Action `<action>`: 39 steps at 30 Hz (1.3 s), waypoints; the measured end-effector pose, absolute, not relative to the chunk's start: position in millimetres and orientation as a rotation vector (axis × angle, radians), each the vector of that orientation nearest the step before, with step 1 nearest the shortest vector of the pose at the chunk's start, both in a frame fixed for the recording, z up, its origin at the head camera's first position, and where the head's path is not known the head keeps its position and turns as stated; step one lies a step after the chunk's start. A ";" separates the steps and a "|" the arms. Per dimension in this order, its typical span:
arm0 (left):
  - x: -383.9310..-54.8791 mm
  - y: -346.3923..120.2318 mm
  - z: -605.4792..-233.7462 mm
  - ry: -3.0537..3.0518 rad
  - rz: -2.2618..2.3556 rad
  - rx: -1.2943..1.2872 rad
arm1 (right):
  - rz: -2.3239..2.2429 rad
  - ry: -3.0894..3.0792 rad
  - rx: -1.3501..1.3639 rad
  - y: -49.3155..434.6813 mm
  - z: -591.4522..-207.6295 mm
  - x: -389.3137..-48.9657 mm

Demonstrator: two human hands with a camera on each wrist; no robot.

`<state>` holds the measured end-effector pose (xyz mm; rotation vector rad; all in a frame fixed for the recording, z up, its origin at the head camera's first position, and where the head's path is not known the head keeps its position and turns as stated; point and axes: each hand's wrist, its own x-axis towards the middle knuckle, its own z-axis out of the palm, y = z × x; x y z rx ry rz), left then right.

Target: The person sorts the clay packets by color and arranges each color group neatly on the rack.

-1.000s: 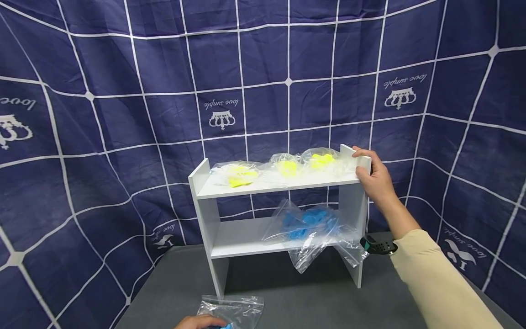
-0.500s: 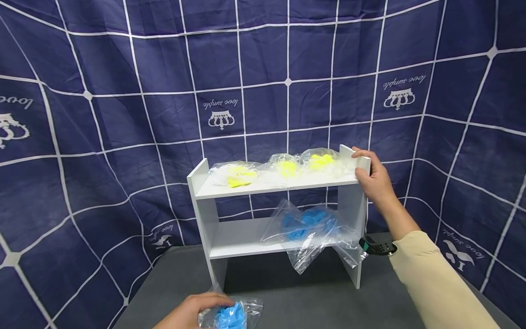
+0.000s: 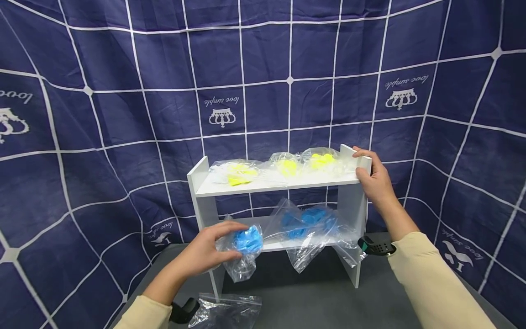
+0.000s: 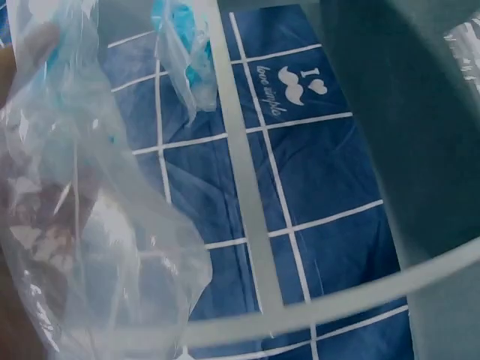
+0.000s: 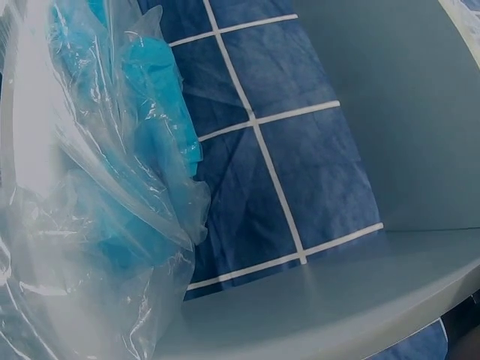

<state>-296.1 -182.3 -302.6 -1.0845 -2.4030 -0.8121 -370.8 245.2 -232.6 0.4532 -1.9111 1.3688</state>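
My left hand (image 3: 209,246) grips a clear plastic bag (image 3: 248,240) with bright blue pieces inside, at the left front of the middle shelf. The same bag (image 4: 112,225) fills the left side of the left wrist view. What the blue pieces are cannot be made out. My right hand (image 3: 376,178) holds the top of the right side panel of a white two-tier shelf unit (image 3: 198,185). A larger clear bag of blue pieces (image 3: 310,219) lies on the middle shelf's right half, its loose plastic hanging over the front edge. That bag (image 5: 157,97) also appears in the right wrist view.
Three clear bags with yellow pieces lie on the top shelf: a left bag (image 3: 240,173), a middle bag (image 3: 287,167) and a right bag (image 3: 322,161). A flat clear zip bag (image 3: 230,310) rests on the dark grey table (image 3: 304,301). A navy gridded cloth (image 3: 263,59) hangs behind.
My left hand has come up from the table at the bottom edge with the bag of blue pieces, to the middle shelf's left front. The right hand stays on the side panel.
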 end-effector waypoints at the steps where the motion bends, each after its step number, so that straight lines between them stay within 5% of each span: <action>1: -301.3 -178.5 -300.4 -2.416 -0.815 -1.059 | 1.368 -1.906 0.450 245.6 -232.6 -370.6; 18: -370.4 -147.6 -321.3 -2.620 -0.914 -0.622 | 1.379 -1.865 0.466 249.3 -233.1 -368.8; 39: -359.2 -145.2 -310.3 -2.591 -0.841 -0.564 | 1.430 -1.859 0.514 249.9 -237.9 -377.5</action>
